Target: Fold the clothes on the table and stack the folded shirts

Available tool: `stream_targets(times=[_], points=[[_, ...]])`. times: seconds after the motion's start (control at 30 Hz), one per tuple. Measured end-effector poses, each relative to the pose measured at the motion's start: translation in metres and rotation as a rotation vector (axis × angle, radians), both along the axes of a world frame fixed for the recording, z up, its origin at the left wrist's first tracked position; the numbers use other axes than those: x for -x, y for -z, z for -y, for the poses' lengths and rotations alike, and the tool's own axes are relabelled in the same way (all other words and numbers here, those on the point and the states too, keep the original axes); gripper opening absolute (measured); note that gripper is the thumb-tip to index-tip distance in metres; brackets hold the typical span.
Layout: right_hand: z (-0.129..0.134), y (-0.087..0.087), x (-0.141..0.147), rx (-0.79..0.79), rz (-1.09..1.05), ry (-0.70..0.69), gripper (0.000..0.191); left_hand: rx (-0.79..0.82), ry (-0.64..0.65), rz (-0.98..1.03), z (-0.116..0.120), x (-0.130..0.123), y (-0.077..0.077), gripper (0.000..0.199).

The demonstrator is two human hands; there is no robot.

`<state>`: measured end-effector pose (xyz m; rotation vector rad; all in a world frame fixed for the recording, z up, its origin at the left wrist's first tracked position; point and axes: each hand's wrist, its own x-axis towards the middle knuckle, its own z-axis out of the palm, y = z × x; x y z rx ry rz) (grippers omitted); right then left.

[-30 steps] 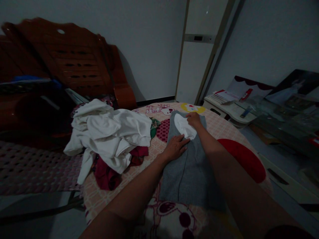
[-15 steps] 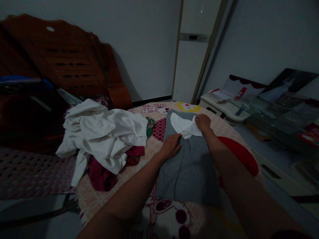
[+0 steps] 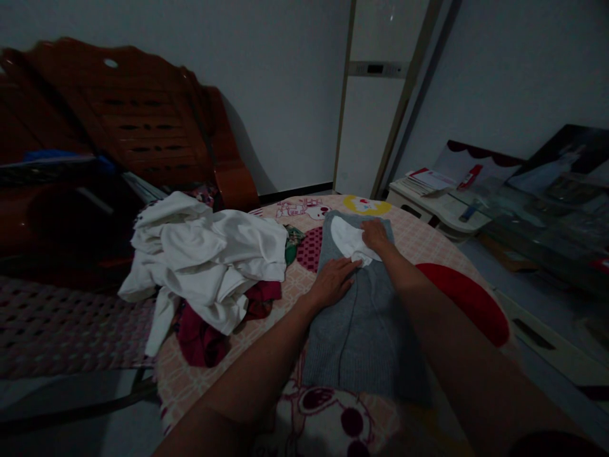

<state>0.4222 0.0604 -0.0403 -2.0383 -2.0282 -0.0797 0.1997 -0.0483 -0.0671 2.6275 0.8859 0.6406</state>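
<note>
A grey knit cardigan (image 3: 366, 336) lies folded into a rectangle in front of me, its ribbed hem nearest. White cloth, seemingly a collar (image 3: 343, 233), shows inside its neckline at the far end. My left hand (image 3: 333, 280) rests on the cardigan just below that collar, fingers stretched out and fairly flat. On the collar's right part is my right hand (image 3: 375, 235), its fingers curled in and pressed to the white cloth; the fingertips are partly hidden.
Everything lies on a round table with a patterned cloth (image 3: 438, 238). Left of the cardigan is a heap of white clothing (image 3: 200, 247) over dark red cloth (image 3: 200, 339). Beyond stand a wooden bench (image 3: 143, 127), a woven seat (image 3: 71, 330) and a glass-topped stand (image 3: 514, 209).
My right hand has moved left and inward over the collar, whose right point no longer sticks out. My left hand stays near the collar's lower edge. The view has shifted slightly.
</note>
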Motion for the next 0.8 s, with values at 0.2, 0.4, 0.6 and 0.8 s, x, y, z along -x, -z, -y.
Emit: stream_targets(times=[0.2,0.4,0.6,0.8], points=[[0.014,-0.008,-0.009,0.081,-0.128,-0.199,0.036,-0.014,0.026,-0.041,-0.001,-0.001,-0.001,0.050],[0.039,-0.007,-0.017,0.057,0.020,-0.272,0.026,-0.021,0.025,-0.021,-0.003,-0.001,0.002,0.051],[0.051,0.000,-0.026,-0.033,0.023,-0.386,0.045,-0.007,0.032,-0.023,-0.003,-0.001,0.001,0.050],[0.058,0.007,-0.025,-0.074,-0.206,-0.495,0.030,-0.008,0.031,-0.020,-0.004,-0.001,0.003,0.050]])
